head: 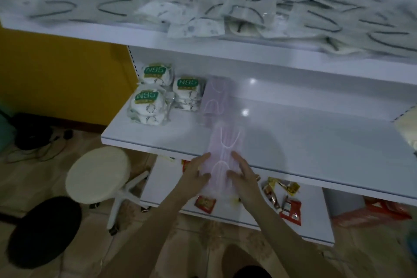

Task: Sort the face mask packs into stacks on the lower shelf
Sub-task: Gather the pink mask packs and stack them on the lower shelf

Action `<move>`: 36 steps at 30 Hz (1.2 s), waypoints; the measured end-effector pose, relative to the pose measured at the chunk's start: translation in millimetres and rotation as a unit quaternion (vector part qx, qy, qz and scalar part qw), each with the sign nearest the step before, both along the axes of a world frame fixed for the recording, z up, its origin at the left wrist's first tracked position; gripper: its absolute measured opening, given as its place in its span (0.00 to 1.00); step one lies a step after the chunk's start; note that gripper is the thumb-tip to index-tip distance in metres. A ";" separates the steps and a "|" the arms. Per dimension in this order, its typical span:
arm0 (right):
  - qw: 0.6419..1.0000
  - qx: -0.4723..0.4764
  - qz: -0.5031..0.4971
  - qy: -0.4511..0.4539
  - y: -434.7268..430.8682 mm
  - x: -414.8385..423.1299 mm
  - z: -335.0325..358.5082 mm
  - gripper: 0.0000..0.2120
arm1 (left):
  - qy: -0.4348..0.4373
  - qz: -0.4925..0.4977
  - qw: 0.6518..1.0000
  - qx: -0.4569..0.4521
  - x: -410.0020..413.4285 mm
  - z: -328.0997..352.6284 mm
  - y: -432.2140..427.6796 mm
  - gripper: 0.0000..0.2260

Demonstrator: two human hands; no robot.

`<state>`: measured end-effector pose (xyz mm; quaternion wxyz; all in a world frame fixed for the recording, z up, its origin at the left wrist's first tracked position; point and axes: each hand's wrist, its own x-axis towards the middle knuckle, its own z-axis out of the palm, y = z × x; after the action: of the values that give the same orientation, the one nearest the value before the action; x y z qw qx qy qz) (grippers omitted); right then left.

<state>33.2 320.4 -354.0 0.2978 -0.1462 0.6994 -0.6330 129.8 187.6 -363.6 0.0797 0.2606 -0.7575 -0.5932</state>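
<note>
— White shelving (248,56) against a yellow wall (56,74), with a tiled floor (33,178) below: is that the whole scene?

— Most of it. The upper shelf (112,31) carries a loose, blurred heap of clear packs (248,7) with dark ear loops, spread from end to end.

— And the lower shelf (316,142)?

— It is broad, white and glossy. The sorted goods sit at its left end.

— What stands on the floor?

— A black stool (45,230) at the near left. A cream stool (99,174) on a white star base is just beside the shelving.

— Which stacks are on the lower shelf?

— Three N95 stacks (150,104) are grouped at the left, two toward the back and one in front. A lilac stack (216,95) lies just to their right, touching or nearly touching the nearest N95 pile; blur hides which.

— Where is the pack being sorted?

— The lilac mask pack (226,142) lies lengthwise over the lower shelf's front edge. Its far end is above the shelf and its near end hangs past the lip.

— How are the hands placed?

— The left hand (198,169) grips its left side and the right hand (242,171) its right side. On each, the fingers run along the pack and the thumb is pressed onto its top.

— Anything smaller?

— Red and gold snack packets (291,210) are scattered on the bottom shelf (162,185).
</note>
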 end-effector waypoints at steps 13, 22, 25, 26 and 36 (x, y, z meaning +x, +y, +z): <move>0.991 0.086 0.009 0.104 -170.3 -193.4 -17.8 0.28 | -0.004 0.068 0.992 -0.102 -209.0 -5.8 -145.7 0.30; 0.969 0.173 0.059 0.168 -187.5 -219.7 -57.6 0.29 | -0.045 0.102 0.988 -0.104 -239.5 -43.7 -168.0 0.28; 0.964 0.168 0.066 0.197 -192.0 -220.8 -51.3 0.28 | -0.023 0.146 0.981 -0.122 -240.0 -46.8 -167.5 0.30; 0.960 0.173 0.069 0.211 -193.5 -221.6 -50.7 0.27 | -0.022 0.148 0.980 -0.133 -240.0 -46.8 -168.3 0.31; 0.940 0.186 0.121 0.258 -182.7 -232.3 -62.1 0.27 | -0.016 0.099 0.975 -0.199 -233.4 -69.5 -178.6 0.22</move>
<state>-199.0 137.8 -416.2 0.2034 -0.3300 0.8344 -0.3917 -103.5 9.0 -433.2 0.1766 0.3227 -0.8320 -0.4152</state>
